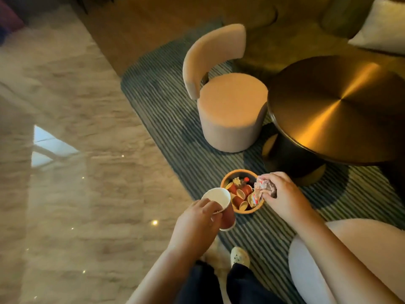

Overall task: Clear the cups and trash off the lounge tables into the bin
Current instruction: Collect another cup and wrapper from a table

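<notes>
Left hand (195,218) is gripping one red cup (219,200) by the rim, mouth up, just left of the bin (222,183) and not over it yet. Right hand (282,194) is clutching one crumpled wrapper (263,187), hanging over the bin's right edge, just off that hand's fingertips. Bin is sitting on the rug (166,119) between and just beyond both hands.

Progress, my read: late stage. Bin is already holding roughly four red cups plus small scraps; exact count is blurry. Two items are waiting to drop: cup, wrapper.

Count: 1 cup in hand, 1 wrapper, 1 bin, 1 table (337,106) beyond the right hand, 1 chair (230,106) beyond the bin. Other tables aren't showing, so can't tell what's left there.
</notes>
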Tool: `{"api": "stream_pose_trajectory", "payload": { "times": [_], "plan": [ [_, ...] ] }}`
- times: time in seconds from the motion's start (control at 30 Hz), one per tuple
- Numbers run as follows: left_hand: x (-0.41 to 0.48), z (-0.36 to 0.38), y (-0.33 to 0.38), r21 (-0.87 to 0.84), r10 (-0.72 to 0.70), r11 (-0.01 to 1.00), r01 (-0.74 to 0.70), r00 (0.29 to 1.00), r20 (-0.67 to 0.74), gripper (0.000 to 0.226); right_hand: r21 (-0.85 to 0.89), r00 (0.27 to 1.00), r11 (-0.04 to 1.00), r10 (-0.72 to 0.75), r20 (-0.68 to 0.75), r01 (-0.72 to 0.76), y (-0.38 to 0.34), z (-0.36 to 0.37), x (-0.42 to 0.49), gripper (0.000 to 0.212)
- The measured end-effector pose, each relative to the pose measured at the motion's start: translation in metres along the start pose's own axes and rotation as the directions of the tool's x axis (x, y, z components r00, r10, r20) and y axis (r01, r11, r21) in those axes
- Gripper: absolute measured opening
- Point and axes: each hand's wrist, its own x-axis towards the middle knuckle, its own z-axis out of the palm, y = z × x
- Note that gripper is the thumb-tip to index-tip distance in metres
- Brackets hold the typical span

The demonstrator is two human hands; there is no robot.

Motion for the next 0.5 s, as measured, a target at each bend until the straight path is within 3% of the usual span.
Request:
{"api": "stream_pose_trajectory", "payload": {
  "times": [0.17,0.3,0.5],
  "plan": [
    [0.096,0.019,-0.051,-0.063,0.093,0.995,-0.083,0.981,0.171,0.018,0.065,0.976,0.978,0.204,-0.078,-0.2,-0.002,0.02,0.061,0.041],
    [0.165,0.055,-0.094,-0.041,0.133,0.991,-0.127,0.926,0.352,0.017,0.134,0.937,0.943,0.322,-0.138,-0.305,0.015,0.057,0.089,0.038],
    [0.213,0.115,-0.148,0.027,0.019,0.999,-0.041,0.835,0.549,0.013,0.264,0.801,0.769,0.598,0.024,-0.582,0.056,0.136,0.104,0.038]
  ]
}}
